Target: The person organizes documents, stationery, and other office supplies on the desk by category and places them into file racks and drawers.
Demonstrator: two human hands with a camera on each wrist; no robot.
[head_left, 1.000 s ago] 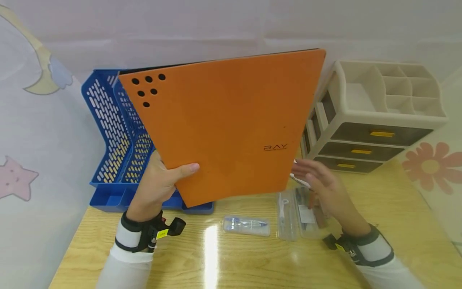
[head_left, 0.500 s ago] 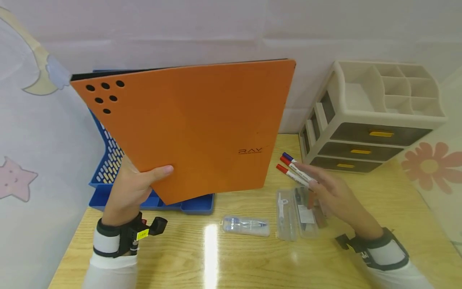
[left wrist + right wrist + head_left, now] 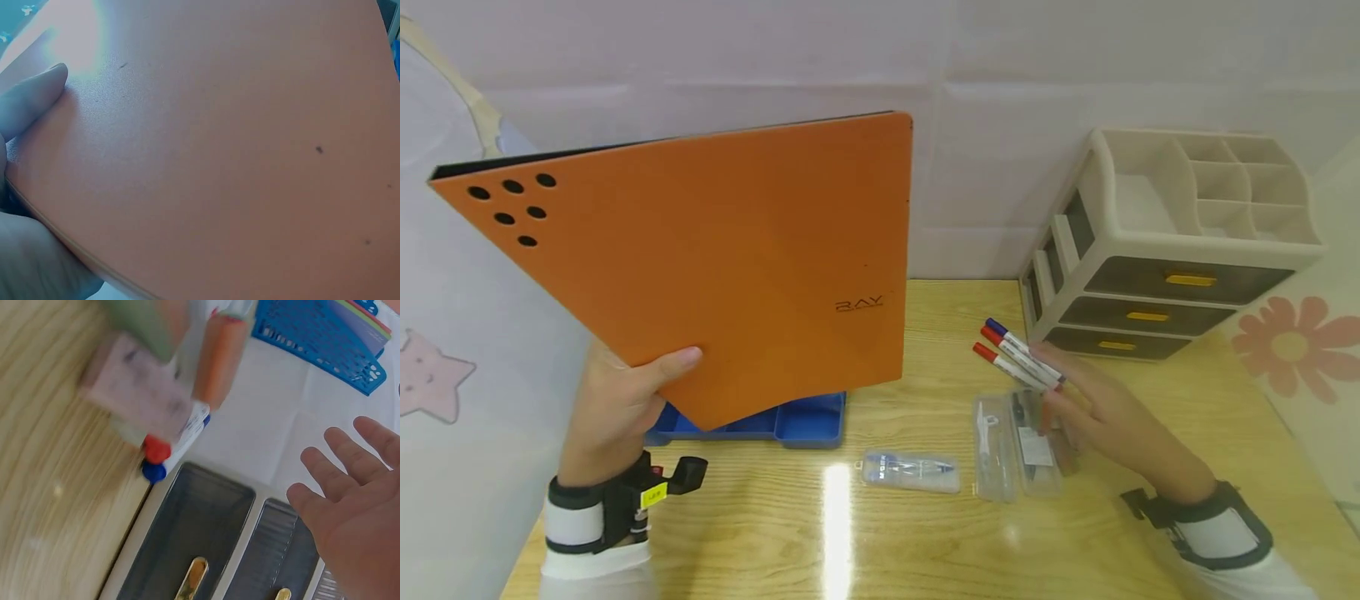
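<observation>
Left fingers (image 3: 674, 365), mostly hidden, grip an orange folder (image 3: 737, 258) covering part of a blue tray (image 3: 811, 435) — right fingers (image 3: 327, 474) outstretched, released

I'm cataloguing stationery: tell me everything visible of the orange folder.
The orange folder looks smooth and slightly glossy, with small dark specks, six black round spots at its upper left corner and "RAY" lettering at lower right. A dark layer shows along its top edge. It is raised and tilted, partly hiding the blue organizer; the left-hand grip holds its lower left edge, thumb on the cover.
</observation>
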